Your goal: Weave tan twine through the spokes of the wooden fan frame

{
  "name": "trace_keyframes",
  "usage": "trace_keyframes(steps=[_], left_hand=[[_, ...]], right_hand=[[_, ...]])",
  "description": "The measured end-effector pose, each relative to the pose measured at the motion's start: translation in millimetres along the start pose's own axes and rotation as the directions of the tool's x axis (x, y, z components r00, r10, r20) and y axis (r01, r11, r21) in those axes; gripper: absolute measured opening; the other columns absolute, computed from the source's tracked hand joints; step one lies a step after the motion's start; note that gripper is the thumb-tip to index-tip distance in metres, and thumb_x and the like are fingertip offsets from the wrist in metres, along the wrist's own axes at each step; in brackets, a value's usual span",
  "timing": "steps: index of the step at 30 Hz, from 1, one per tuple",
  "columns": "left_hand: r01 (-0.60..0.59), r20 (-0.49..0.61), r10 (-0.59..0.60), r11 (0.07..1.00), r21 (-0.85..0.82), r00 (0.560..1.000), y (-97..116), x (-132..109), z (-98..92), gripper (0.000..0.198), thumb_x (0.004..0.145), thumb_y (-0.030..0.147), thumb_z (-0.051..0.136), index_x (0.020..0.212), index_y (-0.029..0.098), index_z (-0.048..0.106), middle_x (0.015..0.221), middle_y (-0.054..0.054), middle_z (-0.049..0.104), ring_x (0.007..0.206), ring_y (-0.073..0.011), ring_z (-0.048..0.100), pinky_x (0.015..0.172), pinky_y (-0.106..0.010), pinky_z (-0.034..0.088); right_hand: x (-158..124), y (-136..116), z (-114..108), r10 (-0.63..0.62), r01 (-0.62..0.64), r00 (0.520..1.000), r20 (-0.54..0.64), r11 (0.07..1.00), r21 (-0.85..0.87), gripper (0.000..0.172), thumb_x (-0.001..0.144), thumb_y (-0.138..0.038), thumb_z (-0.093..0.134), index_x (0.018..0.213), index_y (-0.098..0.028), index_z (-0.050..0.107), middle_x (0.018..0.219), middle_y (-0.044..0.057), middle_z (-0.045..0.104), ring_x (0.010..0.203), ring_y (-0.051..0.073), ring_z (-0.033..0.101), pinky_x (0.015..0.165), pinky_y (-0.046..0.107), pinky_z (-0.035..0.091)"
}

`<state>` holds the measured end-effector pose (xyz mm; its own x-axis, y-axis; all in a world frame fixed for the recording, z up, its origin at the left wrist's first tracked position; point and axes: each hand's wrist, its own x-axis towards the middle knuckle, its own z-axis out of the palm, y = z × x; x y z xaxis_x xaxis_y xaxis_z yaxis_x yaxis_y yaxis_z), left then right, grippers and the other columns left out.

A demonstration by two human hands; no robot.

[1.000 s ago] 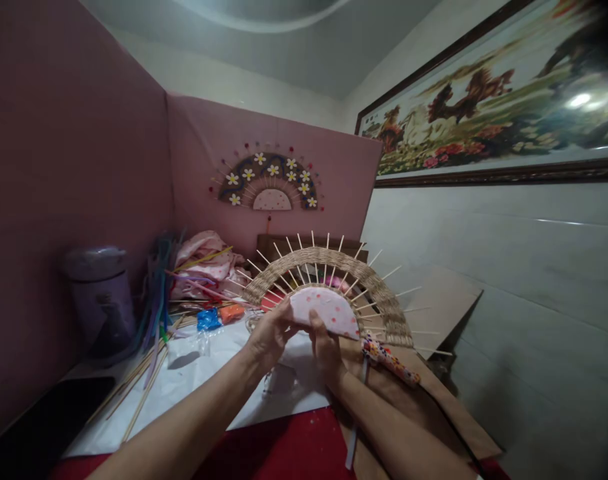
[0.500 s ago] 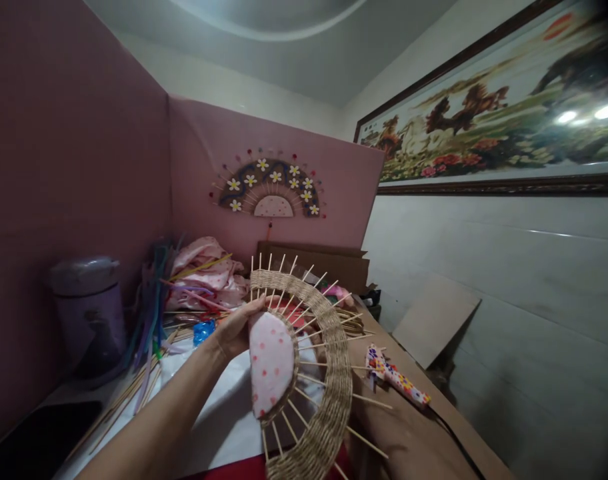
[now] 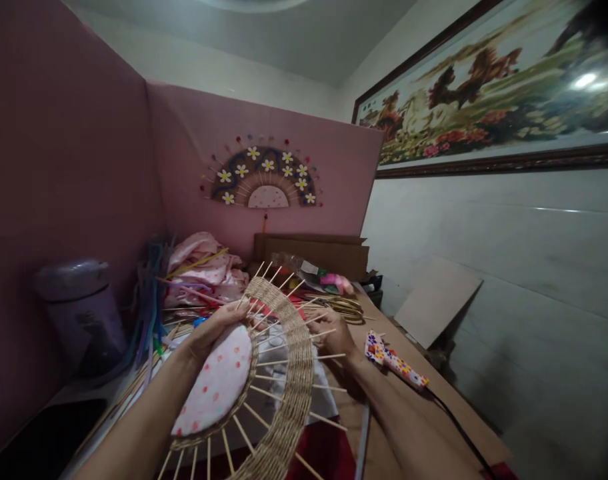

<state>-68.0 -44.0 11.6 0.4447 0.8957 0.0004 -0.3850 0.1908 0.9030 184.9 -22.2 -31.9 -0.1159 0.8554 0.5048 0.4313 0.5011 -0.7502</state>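
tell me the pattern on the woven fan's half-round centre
Pale pink with small reddish dots on the half-round centre of the woven fan; head view shows it.

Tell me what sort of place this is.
Probably a home craft corner: the left hand holds a half-woven fan, a finished fan hangs on the pink board, and a glue gun lies nearby.
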Motion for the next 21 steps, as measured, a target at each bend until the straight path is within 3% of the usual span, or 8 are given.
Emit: trace_keyframes(steps=[3,5,7,9,11,15,18,21], left_hand=[[0.009,0.029,-0.013,0.988,0.153,0.999,-1,-3,0.8,0.031,0.074,0.030,0.060,0.097,0.009,0.059,0.076,-0.014,0.067,0.063,-0.0165,0.062,0.055,-0.021,0.046],[0.014,0.025,-0.020,0.980,0.198,0.999,0,-5,2.3,0.030,0.075,0.031,0.058,0.098,0.011,0.057,0.074,-0.012,0.067,0.055,-0.0131,0.060,0.048,-0.019,0.043],[0.034,0.024,-0.040,0.975,0.219,0.999,0,-7,4.3,0.029,0.076,0.030,0.057,0.097,0.011,0.057,0.072,-0.011,0.067,0.044,-0.0094,0.054,0.040,-0.016,0.038],[0.052,0.037,-0.061,0.973,0.223,0.997,0,-7,6.8,0.027,0.074,0.027,0.058,0.096,0.012,0.058,0.072,-0.011,0.067,0.041,-0.0084,0.052,0.037,-0.015,0.035],[0.048,0.048,-0.060,0.976,0.213,0.997,0,-8,10.1,0.026,0.073,0.026,0.059,0.095,0.012,0.058,0.073,-0.012,0.067,0.044,-0.0102,0.054,0.038,-0.016,0.038],[0.073,0.026,-0.078,0.983,0.167,0.997,-2,-7,16.3,0.026,0.074,0.027,0.058,0.095,0.011,0.059,0.071,-0.013,0.067,0.045,-0.0125,0.056,0.040,-0.019,0.041],[0.074,0.043,-0.080,0.989,0.127,0.996,-9,-2,17.7,0.026,0.073,0.024,0.059,0.094,0.009,0.061,0.070,-0.014,0.066,0.051,-0.0155,0.059,0.046,-0.020,0.044],[0.095,0.079,-0.107,0.986,0.136,0.991,-17,3,17.1,0.026,0.074,0.025,0.057,0.095,0.010,0.061,0.068,-0.013,0.066,0.050,-0.0155,0.059,0.045,-0.021,0.043]], right_hand=[[-1,11,0,-0.024,-0.003,0.991,0.135,0.980,0.198,0.015,0.068,-0.026,0.060,0.058,-0.016,0.055,0.076,0.003,0.061,0.072,0.014,0.056,0.066,0.027,0.043],[-3,10,-1,0.056,-0.113,0.979,0.198,0.949,0.294,0.020,0.065,-0.028,0.063,0.056,-0.015,0.051,0.080,0.004,0.061,0.067,0.013,0.057,0.059,0.026,0.044],[-4,8,-3,0.142,-0.255,0.937,0.318,0.901,0.351,0.019,0.067,-0.032,0.061,0.062,-0.016,0.053,0.063,0.001,0.059,0.052,0.012,0.054,0.050,0.025,0.043],[-3,6,-7,0.190,-0.343,0.899,0.395,0.867,0.363,0.019,0.066,-0.032,0.063,0.067,-0.015,0.056,0.057,0.001,0.058,0.050,0.012,0.054,0.049,0.026,0.043],[-2,6,-12,0.182,-0.346,0.897,0.402,0.855,0.386,0.019,0.060,-0.028,0.070,0.069,-0.014,0.061,0.071,0.004,0.063,0.060,0.012,0.057,0.058,0.026,0.045],[4,6,-23,0.075,-0.283,0.929,0.363,0.777,0.562,0.030,0.068,-0.030,0.065,0.095,-0.018,0.063,0.099,0.007,0.063,0.087,0.015,0.057,0.079,0.030,0.043],[4,2,-25,0.048,-0.273,0.947,0.318,0.640,0.718,0.031,0.075,-0.039,0.057,0.097,-0.017,0.063,0.104,0.008,0.062,0.099,0.017,0.055,0.090,0.033,0.037],[0,-10,-23,0.016,-0.352,0.914,0.405,0.527,0.774,0.035,0.077,-0.044,0.053,0.095,-0.016,0.064,0.100,0.009,0.063,0.094,0.016,0.056,0.089,0.032,0.037]])
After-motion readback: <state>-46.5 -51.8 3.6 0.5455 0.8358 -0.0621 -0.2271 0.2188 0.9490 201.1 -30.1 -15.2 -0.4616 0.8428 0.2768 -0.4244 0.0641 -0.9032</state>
